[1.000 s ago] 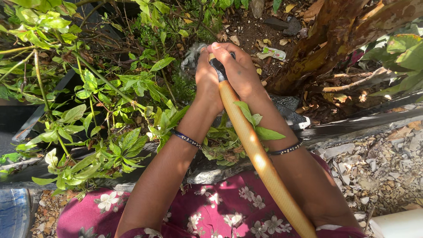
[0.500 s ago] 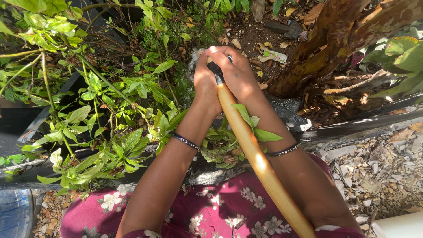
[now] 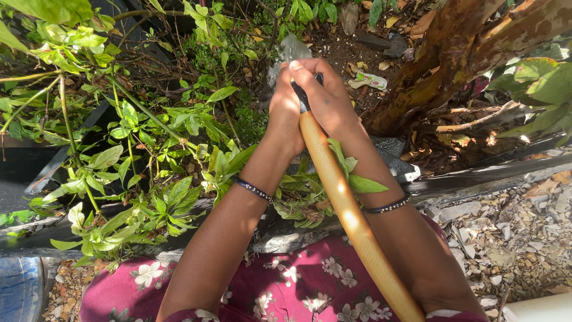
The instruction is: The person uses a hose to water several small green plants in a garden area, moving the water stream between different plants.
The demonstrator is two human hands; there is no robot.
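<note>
Taking the tan garden hose (image 3: 348, 217) as the landmark, a blue patterned corner (image 3: 18, 289) lay far to its left at the bottom edge, with gravel (image 3: 59, 286) beside it. Nearer, still left of the hose, leafy green shrubs (image 3: 149, 155) filled a dark-edged planting bed (image 3: 71, 149). The left hand (image 3: 285, 113) was closed against the left side of the hose's dark end fitting (image 3: 301, 95), its wrist wearing a dark beaded bracelet (image 3: 253, 189). A spray of water (image 3: 289, 50) showed just beyond the fitting. The hose itself ran up from the maroon floral dress (image 3: 286, 280) at the bottom, between both forearms, to the fitting. The right hand (image 3: 325, 98) was wrapped over the top and right side of the fitting, fingers curled shut around it, with a second bracelet (image 3: 387, 206) on its wrist. Right of the hose stood a mottled brown tree trunk (image 3: 453, 53), with dry leaves at its base, and pale stone chips (image 3: 512, 226) lay lower right.
</note>
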